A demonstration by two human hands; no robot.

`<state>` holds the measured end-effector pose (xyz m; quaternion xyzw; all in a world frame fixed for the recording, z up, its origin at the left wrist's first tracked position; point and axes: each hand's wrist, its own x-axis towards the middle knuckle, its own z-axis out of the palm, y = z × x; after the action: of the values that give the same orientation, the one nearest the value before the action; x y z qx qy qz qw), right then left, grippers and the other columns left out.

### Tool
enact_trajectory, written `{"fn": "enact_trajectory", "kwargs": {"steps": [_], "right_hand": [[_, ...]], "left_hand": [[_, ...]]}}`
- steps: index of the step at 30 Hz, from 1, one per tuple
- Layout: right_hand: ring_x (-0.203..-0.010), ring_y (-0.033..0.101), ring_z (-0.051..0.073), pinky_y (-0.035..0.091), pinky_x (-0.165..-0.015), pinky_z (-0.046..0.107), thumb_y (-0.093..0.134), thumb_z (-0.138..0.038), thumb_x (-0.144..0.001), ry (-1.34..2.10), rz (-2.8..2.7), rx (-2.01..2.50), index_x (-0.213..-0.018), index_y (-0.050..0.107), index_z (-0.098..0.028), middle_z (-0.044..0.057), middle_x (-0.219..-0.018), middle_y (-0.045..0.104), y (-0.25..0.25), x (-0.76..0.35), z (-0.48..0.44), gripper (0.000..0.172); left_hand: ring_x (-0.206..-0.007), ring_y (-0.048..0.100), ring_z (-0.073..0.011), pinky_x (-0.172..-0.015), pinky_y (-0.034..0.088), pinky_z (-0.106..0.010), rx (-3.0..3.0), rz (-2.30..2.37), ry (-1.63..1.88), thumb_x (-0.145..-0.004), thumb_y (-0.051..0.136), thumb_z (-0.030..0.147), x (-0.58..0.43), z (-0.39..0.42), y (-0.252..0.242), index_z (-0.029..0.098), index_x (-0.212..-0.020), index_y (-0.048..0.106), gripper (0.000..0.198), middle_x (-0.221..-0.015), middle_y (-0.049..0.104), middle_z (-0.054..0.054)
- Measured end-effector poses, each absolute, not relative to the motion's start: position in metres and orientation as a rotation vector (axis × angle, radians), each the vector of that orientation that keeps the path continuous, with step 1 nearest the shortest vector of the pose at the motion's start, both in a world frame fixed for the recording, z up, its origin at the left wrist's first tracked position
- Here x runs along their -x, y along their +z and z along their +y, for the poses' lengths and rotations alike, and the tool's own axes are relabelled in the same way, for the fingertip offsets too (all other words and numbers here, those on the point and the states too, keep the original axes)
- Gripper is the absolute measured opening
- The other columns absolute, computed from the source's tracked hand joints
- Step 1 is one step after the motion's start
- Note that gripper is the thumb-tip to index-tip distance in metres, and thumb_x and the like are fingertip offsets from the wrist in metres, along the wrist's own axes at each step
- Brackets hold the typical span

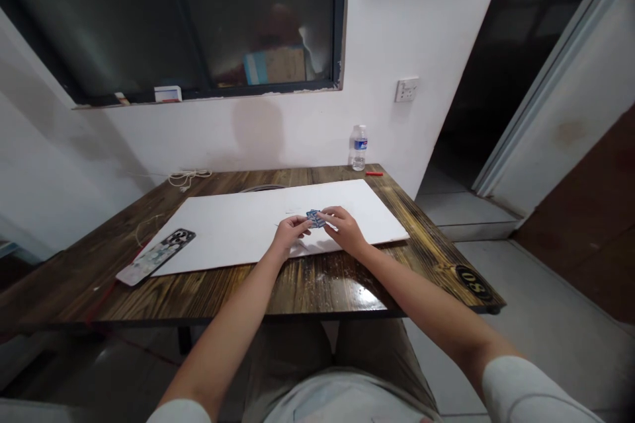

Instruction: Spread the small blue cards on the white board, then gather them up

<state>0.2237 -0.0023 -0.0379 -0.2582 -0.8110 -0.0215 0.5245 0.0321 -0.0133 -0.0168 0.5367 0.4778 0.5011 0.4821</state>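
Note:
Between my two hands, a little above the white board, is a small blue patterned piece (315, 218), flat and card-like; its exact kind is too small to make out. My left hand (292, 231) pinches its left side with thumb and fingers. From the right, my right hand (344, 228) has its fingertips closed on the other side. Under both hands the large white board (233, 228) lies on the wooden table. Some faint small marks or bits show on the board just behind the hands.
A phone in a patterned case (157, 256) rests across the board's left edge. At the back stand a water bottle (360, 147) and a red pen-like stick (374, 174). A white cable (188, 177) lies back left on the wooden table (307, 291). A wall rises behind.

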Motion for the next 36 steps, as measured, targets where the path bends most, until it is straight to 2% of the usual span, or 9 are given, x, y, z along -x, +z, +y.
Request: {"fn": "enact_trajectory", "kwargs": {"steps": [6, 12, 15, 21, 24, 28, 33, 36], "right_hand": [[-0.099, 0.054, 0.023, 0.051, -0.082, 0.041, 0.055, -0.016, -0.089, -0.133, -2.081, 0.581, -0.143, 0.044, -0.032, 0.011, -0.112, 0.057, -0.038, -0.221, -0.005, 0.057], [-0.097, 0.052, 0.023, 0.052, -0.081, 0.04, 0.057, -0.019, -0.088, 0.008, -2.189, 0.535, -0.151, 0.027, -0.03, 0.01, -0.109, 0.052, -0.038, -0.217, -0.011, 0.071], [-0.096, 0.052, 0.022, 0.051, -0.082, 0.04, 0.056, -0.021, -0.09, 0.048, -2.155, 0.56, -0.15, 0.03, -0.031, 0.009, -0.107, 0.053, -0.037, -0.219, -0.009, 0.066], [-0.096, 0.055, 0.025, 0.048, -0.087, 0.043, 0.057, -0.023, -0.09, 0.026, -1.979, 0.903, -0.135, 0.054, -0.023, 0.01, -0.102, 0.063, -0.036, -0.243, 0.016, 0.045], [-0.106, 0.055, 0.027, 0.044, -0.093, 0.043, 0.056, -0.019, -0.089, 0.009, -1.981, 1.234, -0.129, 0.059, -0.018, 0.012, -0.113, 0.067, -0.037, -0.264, 0.028, 0.04], [-0.12, 0.051, 0.03, 0.038, -0.099, 0.04, 0.054, -0.024, -0.092, -0.017, -2.142, 1.578, -0.132, 0.055, -0.012, 0.015, -0.122, 0.065, -0.037, -0.284, 0.033, 0.042], [-0.104, 0.061, 0.028, 0.04, -0.086, 0.034, 0.048, -0.027, -0.095, -0.035, -2.299, 1.702, -0.127, 0.059, -0.014, 0.016, -0.11, 0.07, -0.033, -0.285, 0.026, 0.037], [-0.102, 0.061, 0.027, 0.039, -0.086, 0.034, 0.044, -0.027, -0.096, -0.088, -2.301, 1.685, -0.122, 0.063, -0.016, 0.013, -0.108, 0.071, -0.031, -0.281, 0.023, 0.034]], "left_hand": [[-0.06, 0.062, -0.0147, -0.057, 0.041, -0.025, -1.286, 1.138, 1.232, -0.049, 0.085, 0.053, -0.031, -0.013, -0.016, 0.018, -0.075, 0.07, 0.047, -0.07, 0.07, -0.004], [-0.059, 0.061, -0.0145, -0.057, 0.04, -0.024, -1.296, 1.139, 1.229, -0.05, 0.085, 0.053, -0.03, -0.012, -0.017, 0.017, -0.073, 0.069, 0.045, -0.068, 0.068, -0.003], [-0.059, 0.06, -0.0142, -0.057, 0.039, -0.024, -1.262, 1.164, 1.276, -0.049, 0.085, 0.051, -0.028, -0.01, -0.017, 0.018, -0.074, 0.069, 0.045, -0.066, 0.068, -0.002], [-0.058, 0.06, -0.0135, -0.055, 0.037, -0.024, -1.11, 1.27, 1.386, -0.045, 0.085, 0.047, -0.022, -0.003, -0.017, 0.018, -0.075, 0.068, 0.046, -0.065, 0.067, -0.002], [-0.058, 0.06, -0.0135, -0.054, 0.036, -0.023, -1.082, 1.289, 1.404, -0.044, 0.085, 0.048, -0.021, -0.002, -0.017, 0.018, -0.076, 0.067, 0.047, -0.064, 0.066, -0.002], [-0.059, 0.061, -0.0142, -0.054, 0.037, -0.023, -1.094, 1.297, 1.403, -0.044, 0.085, 0.048, -0.02, -0.001, -0.018, 0.017, -0.077, 0.068, 0.048, -0.065, 0.067, -0.003], [-0.059, 0.061, -0.0138, -0.054, 0.037, -0.023, -1.079, 1.285, 1.404, -0.044, 0.086, 0.046, -0.02, 0.0, -0.018, 0.017, -0.077, 0.068, 0.047, -0.065, 0.067, -0.002], [-0.058, 0.06, -0.0127, -0.055, 0.037, -0.023, -1.064, 1.279, 1.408, -0.043, 0.086, 0.044, -0.021, -0.002, -0.017, 0.017, -0.076, 0.068, 0.046, -0.064, 0.067, -0.001]]}}
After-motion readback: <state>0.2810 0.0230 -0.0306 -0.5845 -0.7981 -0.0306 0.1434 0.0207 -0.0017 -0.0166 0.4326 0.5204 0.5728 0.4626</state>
